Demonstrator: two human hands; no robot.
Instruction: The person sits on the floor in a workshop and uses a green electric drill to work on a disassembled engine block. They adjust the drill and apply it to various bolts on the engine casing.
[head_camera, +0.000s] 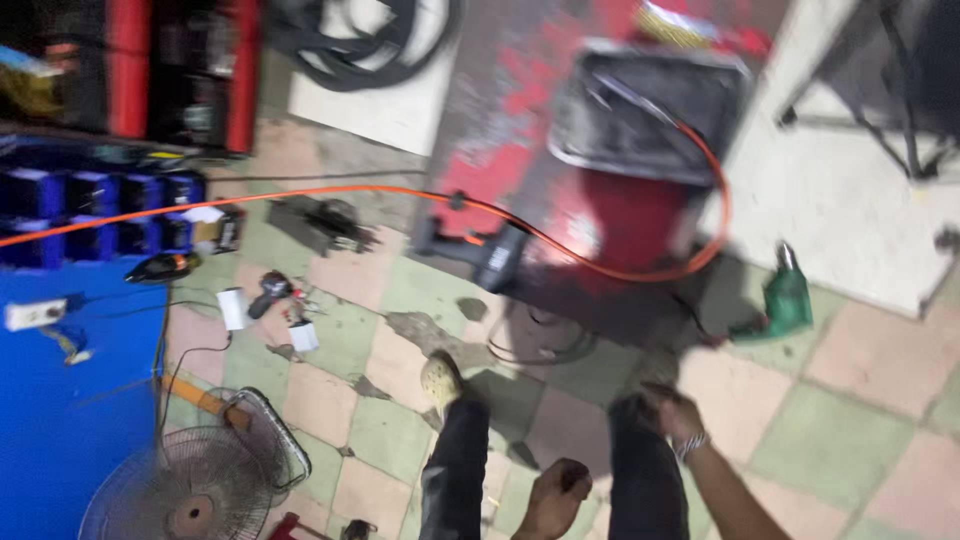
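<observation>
Hands sit low at six o'clock: left hand (556, 493) curled closed beside the dark trouser legs (455, 470), gripping nothing visible; right hand (678, 414) rests on the right knee, fingers bent, grip too blurred to tell. Green power drill (783, 300) lies on the checkered tile floor (850, 420) at two o'clock, with the orange cable (330, 192) running across at eleven o'clock.

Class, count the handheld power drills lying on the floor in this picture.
2. A green drill lies right of the red stand; a dark drill lies at the centre beside the orange cable. Blur and clutter at left may hide others.
</observation>
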